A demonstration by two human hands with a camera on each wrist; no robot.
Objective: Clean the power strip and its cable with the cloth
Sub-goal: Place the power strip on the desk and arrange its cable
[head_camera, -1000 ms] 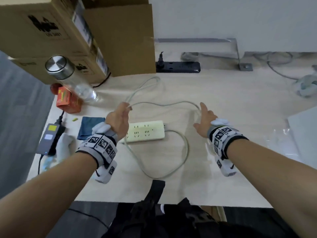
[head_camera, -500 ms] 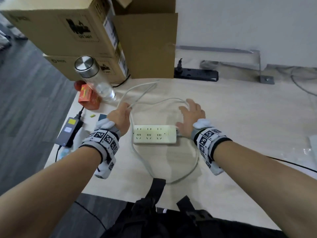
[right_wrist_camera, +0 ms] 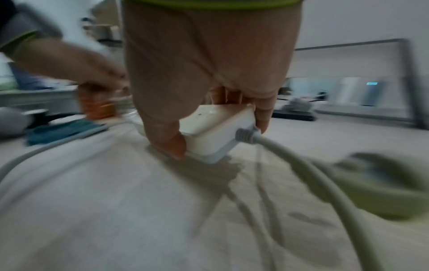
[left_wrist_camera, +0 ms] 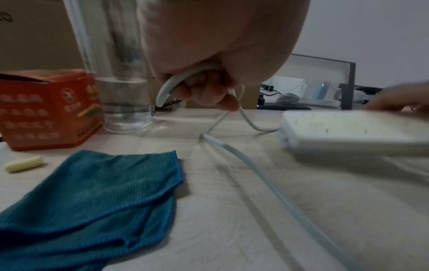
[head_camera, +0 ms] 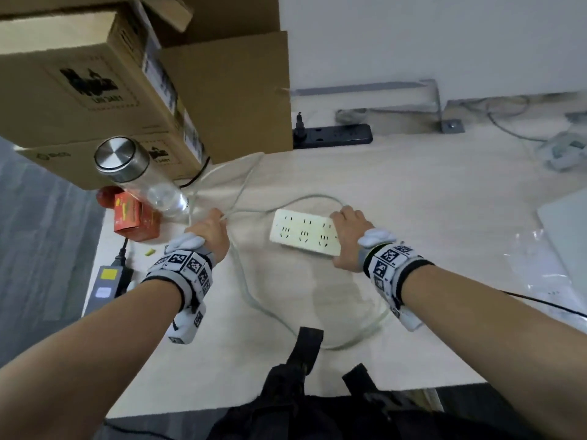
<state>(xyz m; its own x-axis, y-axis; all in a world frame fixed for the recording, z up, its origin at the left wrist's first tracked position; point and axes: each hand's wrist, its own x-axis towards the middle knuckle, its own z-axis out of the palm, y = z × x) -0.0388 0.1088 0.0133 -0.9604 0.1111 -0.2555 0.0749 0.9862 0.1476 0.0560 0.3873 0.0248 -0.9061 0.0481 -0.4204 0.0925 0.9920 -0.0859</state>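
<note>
The white power strip is lifted off the table at its right end, where my right hand grips it between thumb and fingers. Its pale cable leaves that end, loops toward me and runs back to my left hand, whose curled fingers hold it above the table. The blue cloth lies flat on the table under my left wrist; in the head view my left arm hides it.
Cardboard boxes fill the back left. A clear bottle with a steel lid and an orange box stand just left of my left hand. A black power strip lies at the back, a power adapter at the left edge.
My right hand has closed on the strip's right end and tilted it up and to the right. The left hand still holds the cable and has barely moved.
</note>
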